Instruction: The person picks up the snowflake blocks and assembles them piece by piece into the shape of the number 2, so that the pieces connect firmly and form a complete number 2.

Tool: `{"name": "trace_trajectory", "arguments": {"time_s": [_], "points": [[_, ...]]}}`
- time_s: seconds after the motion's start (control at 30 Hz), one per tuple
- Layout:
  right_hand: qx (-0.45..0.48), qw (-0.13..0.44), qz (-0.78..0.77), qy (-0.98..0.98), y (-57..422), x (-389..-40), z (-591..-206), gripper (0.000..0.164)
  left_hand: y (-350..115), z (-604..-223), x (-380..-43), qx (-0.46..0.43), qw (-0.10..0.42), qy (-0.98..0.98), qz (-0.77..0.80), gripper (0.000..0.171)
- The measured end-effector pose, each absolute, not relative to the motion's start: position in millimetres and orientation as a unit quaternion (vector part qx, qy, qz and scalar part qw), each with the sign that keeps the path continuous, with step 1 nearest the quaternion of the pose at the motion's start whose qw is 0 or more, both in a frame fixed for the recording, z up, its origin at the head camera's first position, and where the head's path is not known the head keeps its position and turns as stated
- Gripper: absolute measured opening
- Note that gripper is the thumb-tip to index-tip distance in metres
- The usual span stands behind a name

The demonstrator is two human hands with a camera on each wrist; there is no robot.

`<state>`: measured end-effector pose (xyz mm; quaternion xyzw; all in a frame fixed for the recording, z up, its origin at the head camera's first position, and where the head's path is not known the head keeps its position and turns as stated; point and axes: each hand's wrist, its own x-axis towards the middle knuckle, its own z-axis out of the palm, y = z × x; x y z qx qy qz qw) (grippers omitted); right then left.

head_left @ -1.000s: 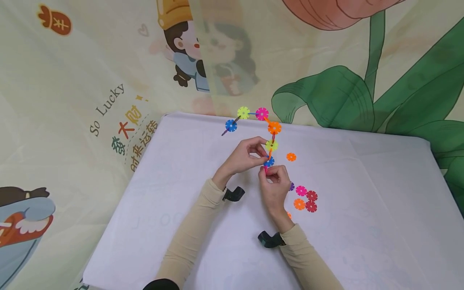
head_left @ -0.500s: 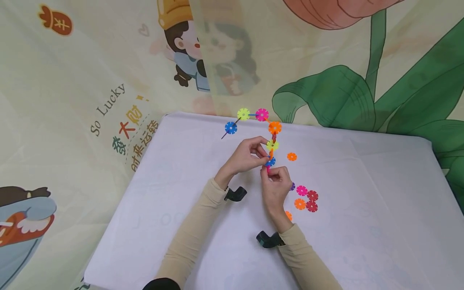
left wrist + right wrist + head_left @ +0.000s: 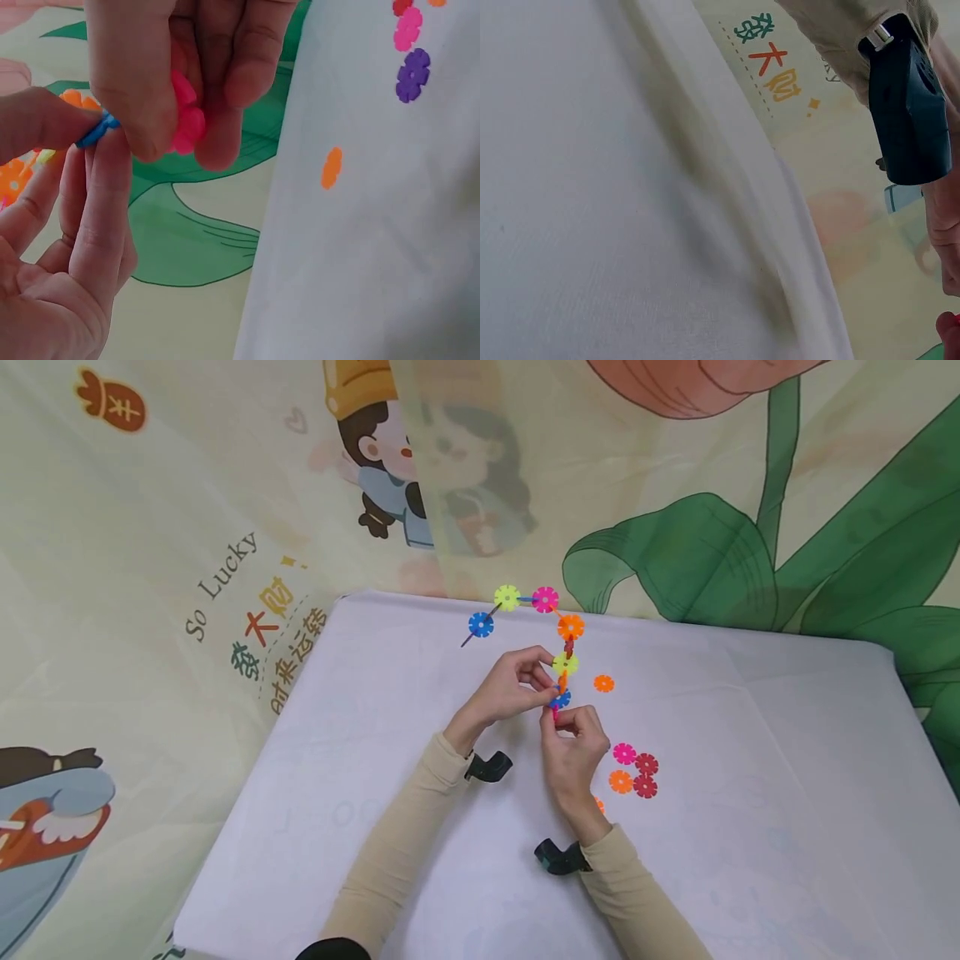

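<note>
A chain of notched plastic snowflake discs hangs from my hands, with a blue disc, a yellow-green disc, a pink disc and an orange disc along its curve. Thin edges of other discs link them. My left hand pinches the blue disc at the chain's near end between thumb and fingers. Close against it, my right hand pinches a bright pink disc, seen edge-on in the head view and partly covered by fingers.
Loose discs lie on the white-covered table right of my hands: an orange disc, a pink disc, red discs and others. A purple disc shows in the left wrist view. A printed cloth stands behind.
The chain has shifted slightly right and down. My right hand has moved a little right and covers the purple disc in the head view. Both hands keep their pinch.
</note>
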<state>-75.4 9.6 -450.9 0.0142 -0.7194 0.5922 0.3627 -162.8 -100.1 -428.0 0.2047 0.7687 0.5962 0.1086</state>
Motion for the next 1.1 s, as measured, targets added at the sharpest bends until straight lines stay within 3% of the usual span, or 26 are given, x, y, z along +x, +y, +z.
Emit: {"name": "trace_trajectory", "arguments": {"time_s": [0.5,0.63,0.9,1.1], "points": [[0.048,0.325,0.58,-0.745,20.5,-93.2,-490.9,0.02,-108.8,-427.9,-164.4,0.197,0.102,0.769,0.6,0.033],[0.069,0.239,0.54,-0.804,40.2,-94.1,-492.9,0.03,-112.3,-429.1,-165.9,0.195,0.108,0.772,0.595,0.036],[0.059,-0.016,0.305,-0.95,108.3,-103.1,-496.6,0.042,-120.3,-431.4,-167.3,0.203,0.111,0.778,0.584,0.038],[0.058,-0.059,0.337,-0.938,124.3,-105.7,-499.8,0.032,-121.7,-430.3,-166.4,0.214,0.111,0.771,0.589,0.037]]}}
